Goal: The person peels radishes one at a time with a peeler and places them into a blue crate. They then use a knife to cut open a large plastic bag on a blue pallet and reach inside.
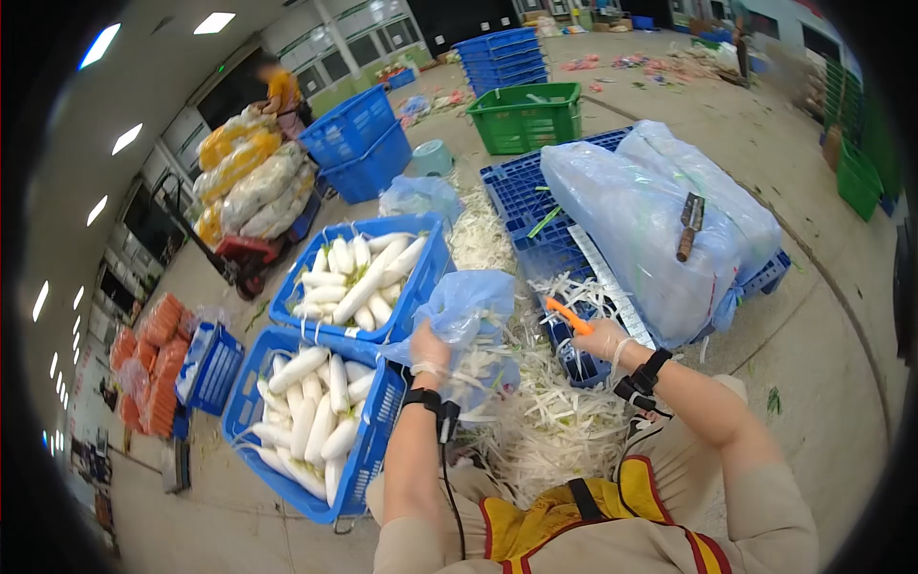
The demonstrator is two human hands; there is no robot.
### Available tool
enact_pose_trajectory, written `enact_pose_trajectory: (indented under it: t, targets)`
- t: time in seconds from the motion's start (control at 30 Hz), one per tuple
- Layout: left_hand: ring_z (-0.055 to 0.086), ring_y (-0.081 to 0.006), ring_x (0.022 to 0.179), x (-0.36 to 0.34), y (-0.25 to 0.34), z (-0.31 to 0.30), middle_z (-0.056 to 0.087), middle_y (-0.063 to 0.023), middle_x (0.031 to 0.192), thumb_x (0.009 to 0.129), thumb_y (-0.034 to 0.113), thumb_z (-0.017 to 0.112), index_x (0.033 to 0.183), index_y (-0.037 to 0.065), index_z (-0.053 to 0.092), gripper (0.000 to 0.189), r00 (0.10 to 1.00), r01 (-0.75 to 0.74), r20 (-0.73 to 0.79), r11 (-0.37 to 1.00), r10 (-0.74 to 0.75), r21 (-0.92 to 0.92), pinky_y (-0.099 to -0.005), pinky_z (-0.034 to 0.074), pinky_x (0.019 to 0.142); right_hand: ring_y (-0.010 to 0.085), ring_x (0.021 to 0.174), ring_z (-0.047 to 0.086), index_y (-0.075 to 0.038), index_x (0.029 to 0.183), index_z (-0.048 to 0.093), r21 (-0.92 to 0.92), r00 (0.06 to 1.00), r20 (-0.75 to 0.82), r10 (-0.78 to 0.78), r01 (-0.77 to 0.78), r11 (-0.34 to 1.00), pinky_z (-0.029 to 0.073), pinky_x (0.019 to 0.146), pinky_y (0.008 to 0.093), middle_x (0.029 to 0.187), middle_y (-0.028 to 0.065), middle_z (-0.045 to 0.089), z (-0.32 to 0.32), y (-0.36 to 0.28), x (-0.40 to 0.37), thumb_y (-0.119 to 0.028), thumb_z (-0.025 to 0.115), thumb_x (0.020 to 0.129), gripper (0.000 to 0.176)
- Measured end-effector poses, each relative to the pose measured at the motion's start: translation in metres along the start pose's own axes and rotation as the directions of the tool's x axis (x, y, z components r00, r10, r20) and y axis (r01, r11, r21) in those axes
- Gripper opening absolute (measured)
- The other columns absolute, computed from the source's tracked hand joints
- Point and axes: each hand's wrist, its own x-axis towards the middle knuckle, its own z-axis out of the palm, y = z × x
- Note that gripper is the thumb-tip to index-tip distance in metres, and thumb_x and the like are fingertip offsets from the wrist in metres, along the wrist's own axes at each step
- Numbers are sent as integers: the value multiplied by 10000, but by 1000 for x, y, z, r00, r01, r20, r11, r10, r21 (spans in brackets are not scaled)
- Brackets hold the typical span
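Observation:
My left hand (430, 352) is closed on a crumpled, translucent blue plastic bag (469, 301), just right of the crates. In my gloved right hand (604, 342) is an orange peeler (568, 315), pointing left over the heap of white peelings (564, 416). Beside my left arm stands a near blue crate of white radishes (314, 416). Behind it, a second blue crate holds more white radishes (363, 277). Peelings also lie on the blue pallet near my right hand.
A large bagged bundle (660, 230) lies on the blue pallet (512, 206), with a brown-handled knife (688, 228) on top. Further back are a green crate (526, 120) and stacked blue crates (359, 143). A person (279, 91) stands by sacks on a pallet jack (239, 258).

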Motion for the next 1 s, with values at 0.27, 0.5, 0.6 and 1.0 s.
enact_pose_trajectory:
  t: [0.27, 0.5, 0.6, 1.0]
  targets:
    - [576, -343, 992, 41, -24, -28, 593, -171, 1042, 767, 136, 552, 1111, 71, 560, 350, 902, -410, 326, 800, 284, 437, -411, 461, 857, 228, 647, 618, -132, 982, 681, -158, 988, 95, -123, 137, 978, 482, 635, 347, 752, 98, 663, 13, -16, -23, -295, 552, 772, 296]
    - [525, -337, 1114, 35, 21, -40, 539, -259, 1186, 707, 385, 680, 1334, -14, 371, 805, 782, -197, 615, 975, 96, 99, -360, 404, 950, 190, 584, 580, -29, 888, 689, -46, 974, 166, -153, 163, 986, 455, 588, 326, 676, 109, 634, 23, -24, 2, -273, 640, 761, 280]
    - [563, -283, 1049, 50, 66, -79, 568, -225, 1146, 763, 343, 640, 1316, -10, 403, 697, 818, -146, 552, 987, 161, -72, -317, 432, 900, 157, 546, 528, 12, 841, 665, -105, 970, 150, -190, 206, 973, 428, 553, 313, 607, 77, 582, 9, -55, -3, -349, 662, 769, 368]
    - [536, -173, 1087, -32, 125, -74, 564, -81, 1166, 927, 348, 514, 1286, 73, 444, 457, 715, 487, 640, 457, 282, -745, -313, 425, 904, 244, 799, 619, -73, 1280, 428, 357, 848, -301, -436, 524, 773, 485, 672, 359, 903, 165, 623, 13, -129, -38, -111, 523, 815, 476]
